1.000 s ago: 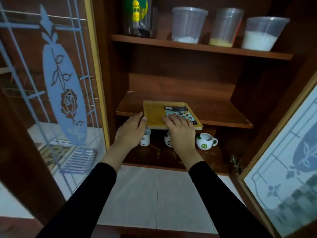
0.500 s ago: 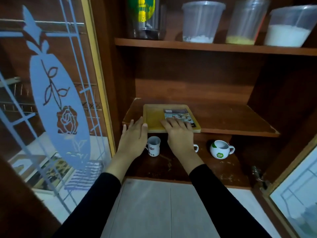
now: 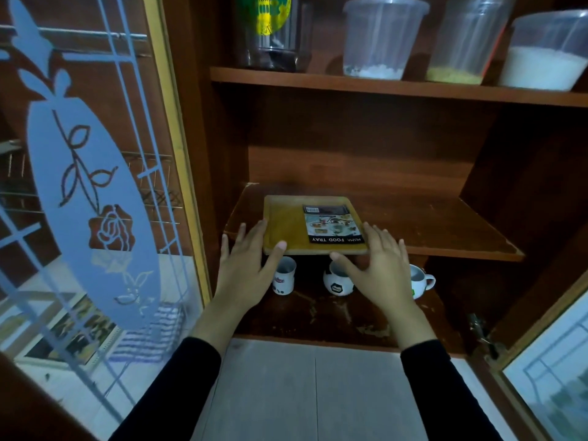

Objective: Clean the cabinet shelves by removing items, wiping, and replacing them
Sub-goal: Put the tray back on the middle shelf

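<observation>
1. While the yellow food tray [image 3: 286, 224] lies flat on the middle shelf [image 3: 429, 230], toward its left front, both hands frame its near corners.
2. Left hand [image 3: 245, 268], at the tray's 7 o'clock corner: fingers [image 3: 254, 233] straight and spread beside the left edge, thumb tip touching the front rim, gripping nothing.
3. Right hand [image 3: 378, 268], at 5 o'clock: fingers [image 3: 372, 232] straight and splayed beside the right edge, thumb just under the front rim; contact unclear.
4. Three mugs [image 3: 284, 280] stand on the lower shelf [image 3: 318, 316] at the tray's 6 o'clock, partly hidden by the hands.
5. At 12 o'clock, the upper shelf [image 3: 381, 87] carries a dark jar [image 3: 273, 30] and three clear tubs [image 3: 378, 36].
</observation>
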### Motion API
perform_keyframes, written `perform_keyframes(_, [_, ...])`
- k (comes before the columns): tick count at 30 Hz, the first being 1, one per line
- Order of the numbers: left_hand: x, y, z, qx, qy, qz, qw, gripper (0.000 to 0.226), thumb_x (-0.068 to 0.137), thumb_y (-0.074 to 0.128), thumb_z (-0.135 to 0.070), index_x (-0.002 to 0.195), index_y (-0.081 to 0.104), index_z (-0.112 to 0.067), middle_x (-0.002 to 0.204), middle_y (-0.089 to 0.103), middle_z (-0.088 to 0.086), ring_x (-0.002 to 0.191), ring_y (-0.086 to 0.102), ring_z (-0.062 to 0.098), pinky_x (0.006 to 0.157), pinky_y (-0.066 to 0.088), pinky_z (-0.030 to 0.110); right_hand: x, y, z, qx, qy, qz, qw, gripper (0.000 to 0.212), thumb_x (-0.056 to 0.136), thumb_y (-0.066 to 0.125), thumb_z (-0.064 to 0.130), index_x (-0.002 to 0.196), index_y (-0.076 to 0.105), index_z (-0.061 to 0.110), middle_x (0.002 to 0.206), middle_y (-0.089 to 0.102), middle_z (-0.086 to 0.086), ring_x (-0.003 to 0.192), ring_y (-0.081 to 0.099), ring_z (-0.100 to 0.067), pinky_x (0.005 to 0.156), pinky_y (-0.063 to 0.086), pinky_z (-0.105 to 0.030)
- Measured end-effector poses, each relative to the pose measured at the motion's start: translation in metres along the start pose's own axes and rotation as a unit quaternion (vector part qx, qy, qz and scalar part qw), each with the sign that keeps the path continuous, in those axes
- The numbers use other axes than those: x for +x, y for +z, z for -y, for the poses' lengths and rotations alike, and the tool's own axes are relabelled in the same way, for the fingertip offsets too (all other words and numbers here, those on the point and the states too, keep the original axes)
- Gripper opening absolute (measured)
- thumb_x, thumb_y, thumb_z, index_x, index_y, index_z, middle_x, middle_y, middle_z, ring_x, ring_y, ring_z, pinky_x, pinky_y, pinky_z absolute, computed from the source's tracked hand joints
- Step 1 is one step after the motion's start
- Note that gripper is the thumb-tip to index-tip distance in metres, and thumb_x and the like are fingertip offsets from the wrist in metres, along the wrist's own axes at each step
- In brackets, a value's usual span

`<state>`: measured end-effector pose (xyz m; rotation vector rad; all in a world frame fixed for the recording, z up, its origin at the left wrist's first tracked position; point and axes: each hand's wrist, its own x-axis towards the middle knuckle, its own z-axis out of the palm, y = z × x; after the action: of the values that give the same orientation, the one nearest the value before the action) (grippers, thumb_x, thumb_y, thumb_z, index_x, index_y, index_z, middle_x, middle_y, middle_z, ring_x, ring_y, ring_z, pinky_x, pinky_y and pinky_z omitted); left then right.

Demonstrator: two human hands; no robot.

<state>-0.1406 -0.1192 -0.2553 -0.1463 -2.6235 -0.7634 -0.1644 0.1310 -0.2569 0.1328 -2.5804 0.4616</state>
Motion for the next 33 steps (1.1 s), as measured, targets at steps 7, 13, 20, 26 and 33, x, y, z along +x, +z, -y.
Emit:
perform_keyframes(7, [0.016, 0.0, 0.002, 0.012, -0.021, -0.011, 1.0, 0.058, 0.105, 0.023, -0.047, 0.156, 0.026, -0.019, 0.161, 0.028, 0.001, 0.152, 0.01, 0.018, 0.123, -0.003, 0.039, 0.011, 0.008, 0.016, 0.004, -0.007, -0.002, 1.0, 0.102, 0.075, 0.029, 0.09, 0.148, 0.039, 0.02, 0.147, 0.049, 0.001, 0.146, 0.026, -0.021, 0.121, 0.002, -0.044])
perform_keyframes(13, [0.028, 0.001, 0.002, 0.06, -0.056, -0.015, 0.997, 0.056, 0.106, 0.02, -0.043, 0.154, 0.03, -0.015, 0.161, 0.028, 0.008, 0.151, 0.016, 0.025, 0.123, 0.005, 0.041, 0.026, 0.017, 0.027, -0.021, -0.006, 0.021, 1.0, 0.103, 0.076, 0.026, 0.091, 0.149, 0.036, 0.019, 0.15, 0.045, 0.002, 0.148, 0.021, -0.018, 0.122, 0.001, -0.045])
perform_keyframes(20, [0.037, -0.002, -0.001, 0.049, -0.083, -0.011, 0.995, 0.067, 0.101, 0.025, -0.057, 0.155, 0.028, -0.016, 0.164, 0.014, 0.011, 0.152, 0.007, 0.026, 0.122, 0.001, 0.039, 0.039, 0.028, 0.036, -0.03, -0.007, 0.016, 0.999, 0.103, 0.075, 0.021, 0.092, 0.146, 0.041, 0.02, 0.147, 0.049, 0.003, 0.147, 0.025, -0.018, 0.121, 0.004, -0.045])
perform_keyframes(26, [0.046, 0.001, 0.0, 0.091, -0.089, 0.008, 0.992, 0.066, 0.103, 0.024, -0.055, 0.155, 0.026, -0.015, 0.164, 0.015, 0.013, 0.151, 0.009, 0.027, 0.122, 0.003, 0.04, 0.044, 0.027, 0.042, -0.016, -0.001, 0.025, 1.0, 0.094, 0.081, 0.029, 0.085, 0.147, 0.041, 0.018, 0.149, 0.046, 0.002, 0.147, 0.025, -0.018, 0.121, 0.004, -0.044])
perform_keyframes(33, [0.047, 0.001, 0.0, 0.102, -0.089, 0.008, 0.991, 0.061, 0.104, 0.027, -0.05, 0.154, 0.028, -0.015, 0.163, 0.017, 0.014, 0.15, 0.015, 0.028, 0.121, 0.007, 0.042, 0.046, 0.028, 0.043, -0.02, 0.005, 0.035, 0.999, 0.095, 0.081, 0.025, 0.086, 0.148, 0.038, 0.02, 0.15, 0.045, 0.002, 0.147, 0.026, -0.02, 0.121, 0.005, -0.047])
